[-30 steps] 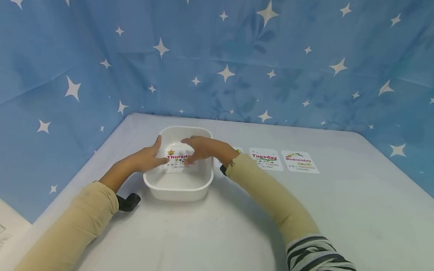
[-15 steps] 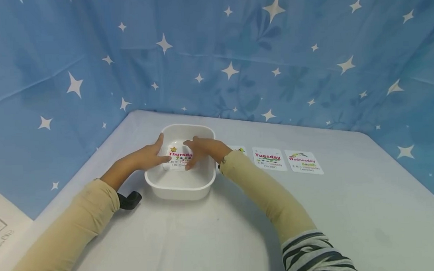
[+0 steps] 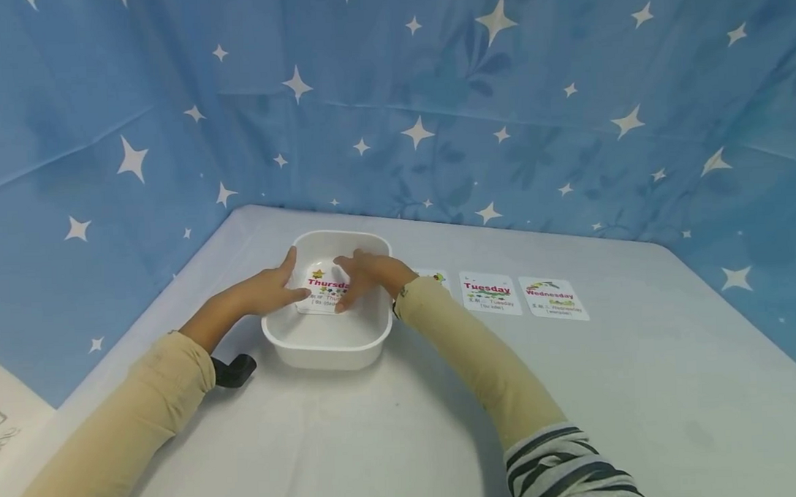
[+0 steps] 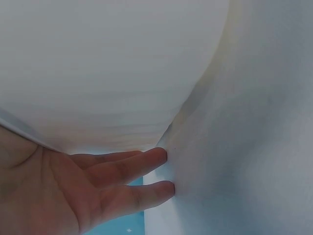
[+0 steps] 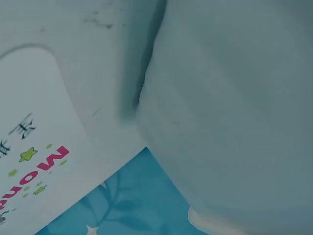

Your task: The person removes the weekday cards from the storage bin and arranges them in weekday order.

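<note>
A white plastic basin [image 3: 329, 337] stands on the table with a card printed "Thursday" [image 3: 322, 284] inside. My left hand [image 3: 264, 291] straddles the basin's left wall, thumb inside over the rim. In the left wrist view, the fingers [image 4: 134, 169] of that hand extend along the outside of the wall, close to the tabletop. My right hand [image 3: 367, 275] reaches in over the right rim. Its thumb and forefinger, spread apart, overlap the card's right edge; the other fingers are hidden, so I cannot tell whether it holds the card.
Right of the basin lie cards printed "Tuesday" [image 3: 490, 293] and "Wednesday" [image 3: 554, 298]. A "Monday" card [image 5: 39, 166] lies closer in, partly covered by the right forearm in the head view. Behind the table hangs a blue star-patterned curtain [image 3: 382, 183].
The "Thursday" card has shifted slightly up within the basin, and my right hand covers more of its right side. The left hand stays at the left wall.
</note>
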`<state>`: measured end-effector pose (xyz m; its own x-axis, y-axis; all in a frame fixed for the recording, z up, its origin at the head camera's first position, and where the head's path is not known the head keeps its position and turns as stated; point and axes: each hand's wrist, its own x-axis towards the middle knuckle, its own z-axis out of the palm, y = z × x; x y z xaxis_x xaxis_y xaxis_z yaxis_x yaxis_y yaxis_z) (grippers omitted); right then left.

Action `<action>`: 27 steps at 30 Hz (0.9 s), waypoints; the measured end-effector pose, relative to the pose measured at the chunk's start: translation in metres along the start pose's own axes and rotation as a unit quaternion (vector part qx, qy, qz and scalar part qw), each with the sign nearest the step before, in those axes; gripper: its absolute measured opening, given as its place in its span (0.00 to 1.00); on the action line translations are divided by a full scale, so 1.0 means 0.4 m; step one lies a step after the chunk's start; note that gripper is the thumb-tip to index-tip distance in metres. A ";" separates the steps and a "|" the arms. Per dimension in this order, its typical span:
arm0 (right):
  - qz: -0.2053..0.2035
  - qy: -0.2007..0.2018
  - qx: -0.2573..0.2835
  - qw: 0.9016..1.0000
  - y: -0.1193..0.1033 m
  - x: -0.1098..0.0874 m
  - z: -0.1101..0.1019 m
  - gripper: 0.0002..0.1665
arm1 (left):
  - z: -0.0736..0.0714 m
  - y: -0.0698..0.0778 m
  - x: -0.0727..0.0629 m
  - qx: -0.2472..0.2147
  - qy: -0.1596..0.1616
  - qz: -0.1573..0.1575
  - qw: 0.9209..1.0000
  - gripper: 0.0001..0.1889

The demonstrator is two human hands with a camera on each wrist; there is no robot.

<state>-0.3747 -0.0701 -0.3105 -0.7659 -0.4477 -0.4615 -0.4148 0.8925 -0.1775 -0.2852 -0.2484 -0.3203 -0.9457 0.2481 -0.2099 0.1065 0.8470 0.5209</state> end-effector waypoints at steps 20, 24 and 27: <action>-0.009 -0.016 0.011 1.000 0.003 0.008 -0.009 0.59 | -0.003 0.007 -0.002 -0.003 -0.001 0.005 1.000 0.43; -0.009 0.013 0.018 1.000 0.008 0.017 -0.010 0.59 | 0.000 0.007 -0.001 -0.004 -0.001 0.008 1.000 0.43; -0.030 0.050 0.034 0.998 0.010 0.024 -0.008 0.61 | -0.001 0.007 -0.003 -0.002 -0.001 0.005 1.000 0.43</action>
<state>-0.3851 -0.0711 -0.3129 -0.7868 -0.5014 -0.3599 -0.4300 0.8637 -0.2630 -0.2839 -0.2464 -0.3184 -0.9443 0.2566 -0.2062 0.1143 0.8430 0.5256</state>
